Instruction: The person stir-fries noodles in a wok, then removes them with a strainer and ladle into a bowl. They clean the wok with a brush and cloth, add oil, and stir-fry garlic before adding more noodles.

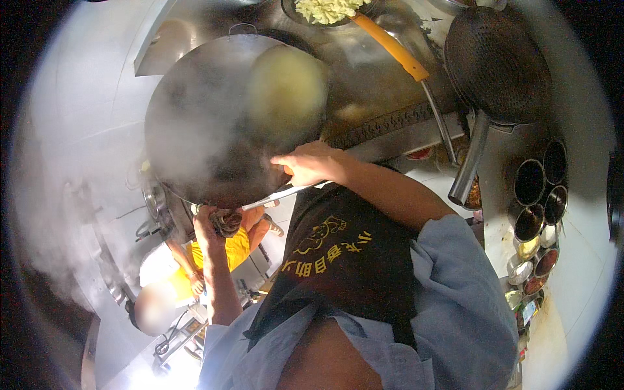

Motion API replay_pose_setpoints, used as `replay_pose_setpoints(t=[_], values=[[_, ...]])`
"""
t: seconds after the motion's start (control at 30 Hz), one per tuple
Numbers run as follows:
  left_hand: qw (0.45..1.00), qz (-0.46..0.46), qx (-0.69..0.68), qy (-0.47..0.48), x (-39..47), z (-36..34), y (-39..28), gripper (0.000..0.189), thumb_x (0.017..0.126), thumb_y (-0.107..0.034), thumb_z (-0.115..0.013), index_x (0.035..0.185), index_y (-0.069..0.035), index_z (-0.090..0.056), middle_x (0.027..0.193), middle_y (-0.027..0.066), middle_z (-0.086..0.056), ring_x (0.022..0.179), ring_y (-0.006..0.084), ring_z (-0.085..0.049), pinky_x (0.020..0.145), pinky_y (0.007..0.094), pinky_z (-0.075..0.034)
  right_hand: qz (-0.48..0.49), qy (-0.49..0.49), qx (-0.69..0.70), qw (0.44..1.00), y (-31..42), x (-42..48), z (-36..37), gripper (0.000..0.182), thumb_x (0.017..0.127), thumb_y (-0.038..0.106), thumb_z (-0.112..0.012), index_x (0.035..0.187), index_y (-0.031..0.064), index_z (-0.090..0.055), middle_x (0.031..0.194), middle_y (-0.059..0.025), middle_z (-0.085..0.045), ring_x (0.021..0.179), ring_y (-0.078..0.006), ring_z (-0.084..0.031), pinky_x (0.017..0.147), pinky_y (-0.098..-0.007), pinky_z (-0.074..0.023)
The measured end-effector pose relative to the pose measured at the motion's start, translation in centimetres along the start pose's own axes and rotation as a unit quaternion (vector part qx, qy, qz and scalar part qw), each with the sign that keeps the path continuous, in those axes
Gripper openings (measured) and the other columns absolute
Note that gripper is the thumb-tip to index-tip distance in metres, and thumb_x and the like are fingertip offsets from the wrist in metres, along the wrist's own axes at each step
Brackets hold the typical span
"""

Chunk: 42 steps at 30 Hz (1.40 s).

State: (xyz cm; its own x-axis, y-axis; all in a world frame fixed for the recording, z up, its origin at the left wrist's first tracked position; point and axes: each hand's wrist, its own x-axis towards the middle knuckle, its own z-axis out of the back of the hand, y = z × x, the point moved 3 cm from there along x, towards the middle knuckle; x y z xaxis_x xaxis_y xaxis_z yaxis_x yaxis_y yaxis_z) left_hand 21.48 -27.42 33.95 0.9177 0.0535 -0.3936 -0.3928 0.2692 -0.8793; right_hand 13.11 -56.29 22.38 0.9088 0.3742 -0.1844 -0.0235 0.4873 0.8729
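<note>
A large dark wok (209,122) fills the upper left, with steam hiding much of its inside. A blurred round shape with a yellowish middle (287,87) shows over its right side; whether it is a ladle or food is unclear. My left hand (208,224) is closed at the wok's near edge, around a dark, wrapped-looking handle (226,223). At the wok's near right rim is my right hand (312,163), its index finger extended left and the other fingers curled; a small orange patch shows beneath them, but what it holds is hidden.
Pale yellow food (331,9) sits in a pan at the top, beside an orange-handled metal utensil (390,46). A second wok (497,63) stands at upper right, its metal handle (470,161) toward me. Several seasoning containers (529,183) line the right. Another person (219,251) is at lower left.
</note>
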Motion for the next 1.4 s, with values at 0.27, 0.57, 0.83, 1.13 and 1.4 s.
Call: replay_pose_setpoints(t=[0.27,0.57,0.83,1.13,1.4], values=[[0.999,-0.031,0.011,0.019,-0.2,-1.4,-2.8,0.015,0.078,-0.012,-0.054,0.085,0.000,-0.058,0.081,0.0078,-0.059,0.069,0.0212,-0.060,0.064,0.0339,-0.050,0.009,0.023,0.034,0.999,0.1,1.2,1.6,0.056,0.075,0.021,-0.058,0.131,0.0166,-0.053,0.114,-0.0096,-0.066,0.103,-0.0305,-0.063,0.085,-0.0426,-0.0520],[0.986,-0.056,0.018,0.156,3.3,2.2,-4.5,0.026,0.087,-0.023,-0.054,0.098,-0.001,-0.059,0.093,0.0078,-0.060,0.083,0.0192,-0.062,0.073,0.0332,-0.052,0.021,0.028,0.029,0.999,0.4,2.7,2.8,0.067,0.071,0.019,-0.060,0.137,0.0230,-0.048,0.104,-0.0157,-0.068,0.096,-0.0332,-0.065,0.080,-0.0445,-0.0516],[0.973,-0.099,0.086,0.192,1.8,-3.8,-9.5,0.041,0.090,-0.035,-0.057,0.115,-0.001,-0.054,0.102,0.0077,-0.059,0.091,0.0198,-0.060,0.076,0.0344,-0.053,-0.004,0.059,0.112,0.992,-0.1,3.2,4.1,0.082,0.071,0.017,-0.059,0.148,0.0233,-0.033,0.096,-0.0164,-0.067,0.072,-0.0243,-0.064,0.062,-0.0376,-0.0534],[0.872,-0.248,0.244,0.345,6.5,-0.3,-12.7,0.039,0.089,-0.028,-0.060,0.118,-0.003,-0.050,0.096,0.0037,-0.057,0.080,0.0144,-0.057,0.068,0.0268,-0.048,0.029,0.009,0.131,0.991,0.9,3.3,4.4,0.086,0.071,0.018,-0.061,0.150,0.0286,-0.029,0.084,-0.0152,-0.068,0.062,-0.0236,-0.062,0.057,-0.0366,-0.0531],[0.879,-0.251,0.278,0.294,4.8,-3.4,-13.1,0.031,0.090,-0.023,-0.058,0.112,-0.002,-0.052,0.093,0.0034,-0.056,0.078,0.0133,-0.055,0.068,0.0266,-0.047,0.055,-0.082,0.124,0.987,-0.9,5.9,2.4,0.089,0.070,0.020,-0.066,0.150,0.0296,-0.027,0.102,-0.0116,-0.069,0.082,-0.0272,-0.067,0.074,-0.0374,-0.0542]])
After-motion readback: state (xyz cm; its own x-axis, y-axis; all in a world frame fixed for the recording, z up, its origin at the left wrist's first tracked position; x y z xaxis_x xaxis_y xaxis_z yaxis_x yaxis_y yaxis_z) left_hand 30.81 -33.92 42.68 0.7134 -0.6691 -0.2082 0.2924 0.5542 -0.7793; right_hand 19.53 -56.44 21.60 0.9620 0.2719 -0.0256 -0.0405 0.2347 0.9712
